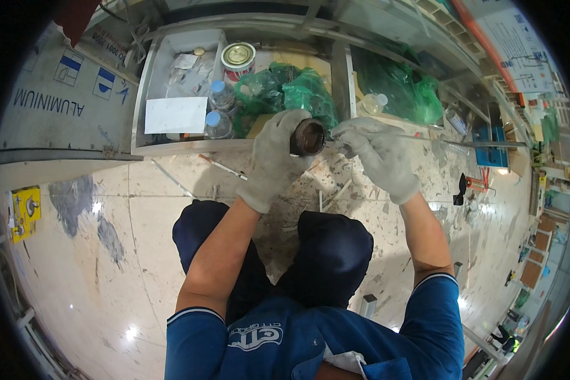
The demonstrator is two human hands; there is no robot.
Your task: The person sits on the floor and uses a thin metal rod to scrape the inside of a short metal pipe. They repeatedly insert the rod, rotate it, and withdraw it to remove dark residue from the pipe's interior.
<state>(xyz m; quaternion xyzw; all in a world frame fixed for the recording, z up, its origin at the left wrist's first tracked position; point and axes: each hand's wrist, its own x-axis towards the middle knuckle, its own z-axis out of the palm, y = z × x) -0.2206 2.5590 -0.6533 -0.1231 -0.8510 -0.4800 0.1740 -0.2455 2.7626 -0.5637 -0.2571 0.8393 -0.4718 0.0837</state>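
My left hand (277,152), in a pale grey work glove, is wrapped round a small round container (310,137), dark brown at its mouth, which is tilted toward me. Close to its right side is my right hand (381,158), gloved alike, with the fingers closed on a thin rod (449,140). The rod runs out to the right from the hand; its other end, near the container, is hidden by the fingers. Just beyond my hands, green plastic bags (307,95) lie in an open drawer (190,149).
Inside the drawer are a paint can (238,60), two blue-capped bottles (219,125) and a white sheet (176,115). Another green bag (418,95) and a clear bottle (373,103) sit further right. Sticks (223,167) and scraps litter the stained floor; red-handled pliers (482,180) lie right.
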